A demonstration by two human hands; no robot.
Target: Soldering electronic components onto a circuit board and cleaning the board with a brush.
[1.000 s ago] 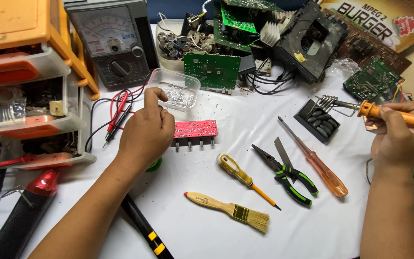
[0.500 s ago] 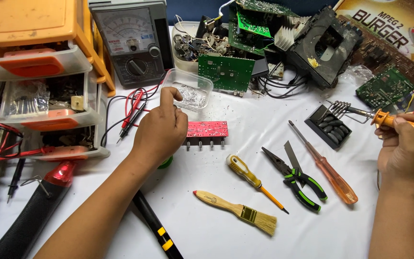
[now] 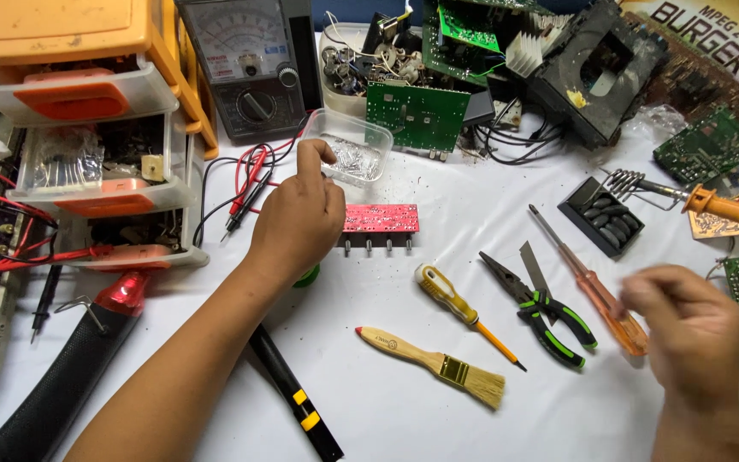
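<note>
1. Top right corner there's a printed brown and red package (image 3: 712, 51) lying flat under the green circuit boards; top left is my orange drawer cabinet (image 3: 70, 94).
2. My left hand (image 3: 297, 218) hangs over the red circuit board (image 3: 380, 218), fingertips pinched by the clear plastic tub (image 3: 354, 147). Can't tell if they've got anything.
3. My right hand (image 3: 686, 329) is blurry and loosely curled, holding nothing I can see, just beside the orange screwdriver (image 3: 588, 282).
4. The soldering iron (image 3: 729, 208) rests on its stand at the right edge.
5. Pliers (image 3: 545, 308), yellow screwdriver (image 3: 464, 312) and brush (image 3: 434, 361) crowd the middle; bare white cloth shows along the bottom.
</note>
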